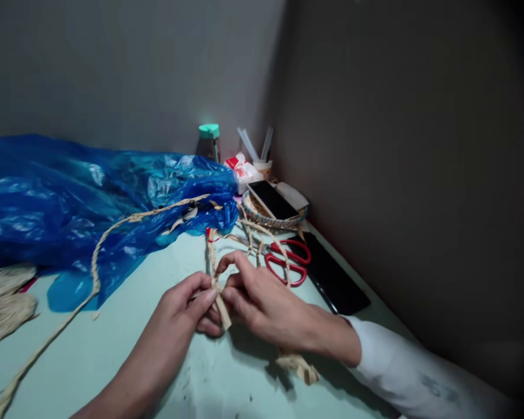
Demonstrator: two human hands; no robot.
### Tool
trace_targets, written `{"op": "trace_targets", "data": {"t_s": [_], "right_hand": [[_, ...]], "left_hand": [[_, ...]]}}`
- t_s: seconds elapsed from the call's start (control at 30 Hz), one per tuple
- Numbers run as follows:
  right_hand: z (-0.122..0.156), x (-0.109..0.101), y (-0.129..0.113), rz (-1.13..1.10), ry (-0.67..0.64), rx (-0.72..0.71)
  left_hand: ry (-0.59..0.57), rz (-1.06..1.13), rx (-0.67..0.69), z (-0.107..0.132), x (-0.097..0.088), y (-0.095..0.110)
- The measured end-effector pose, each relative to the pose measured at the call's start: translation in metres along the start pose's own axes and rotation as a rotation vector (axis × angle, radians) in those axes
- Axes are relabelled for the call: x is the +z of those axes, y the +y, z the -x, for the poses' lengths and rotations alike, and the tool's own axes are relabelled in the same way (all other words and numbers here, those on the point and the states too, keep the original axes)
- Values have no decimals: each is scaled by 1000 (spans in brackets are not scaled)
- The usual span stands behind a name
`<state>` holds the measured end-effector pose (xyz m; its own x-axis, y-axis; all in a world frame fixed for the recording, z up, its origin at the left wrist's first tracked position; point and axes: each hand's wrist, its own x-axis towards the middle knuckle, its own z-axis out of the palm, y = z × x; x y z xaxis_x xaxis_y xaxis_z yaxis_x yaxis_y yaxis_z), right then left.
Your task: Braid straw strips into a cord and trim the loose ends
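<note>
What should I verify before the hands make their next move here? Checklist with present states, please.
1. Left hand pinching the tan plaited fibre strip: ok.
2. Right hand gripping that strip: cannot tell; its fingers partly hide the contact.
3. Red-handled metal scissors free of strands: not ok, a pale twisted fibre cord crosses the handles.
4. Crumpled blue plastic bag apart from both hands: ok.

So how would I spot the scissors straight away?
Find the big blue bag on the pale green table, then look right, just beyond the right hand. The scissors lie there, next to a flat black device. Looped red handles set them apart from the pale cords.
</note>
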<state>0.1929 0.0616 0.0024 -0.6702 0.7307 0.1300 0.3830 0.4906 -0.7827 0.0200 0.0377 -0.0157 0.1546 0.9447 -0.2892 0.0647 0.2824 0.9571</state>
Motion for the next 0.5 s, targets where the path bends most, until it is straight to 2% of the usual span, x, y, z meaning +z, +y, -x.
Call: {"op": "trace_targets", "data": {"t_s": [0.07,0.23,0.5], "right_hand": [[-1,-1,-1,-5,-17,-21],[-1,-4,-3,11,-15,-32],[2,-4,-5,75,20,-26]], "left_hand": [[-24,-3,-18,-3,-3,-4],[-3,37,-62,-8,-7,-11],[188,166,-91,6,4,-1]]}}
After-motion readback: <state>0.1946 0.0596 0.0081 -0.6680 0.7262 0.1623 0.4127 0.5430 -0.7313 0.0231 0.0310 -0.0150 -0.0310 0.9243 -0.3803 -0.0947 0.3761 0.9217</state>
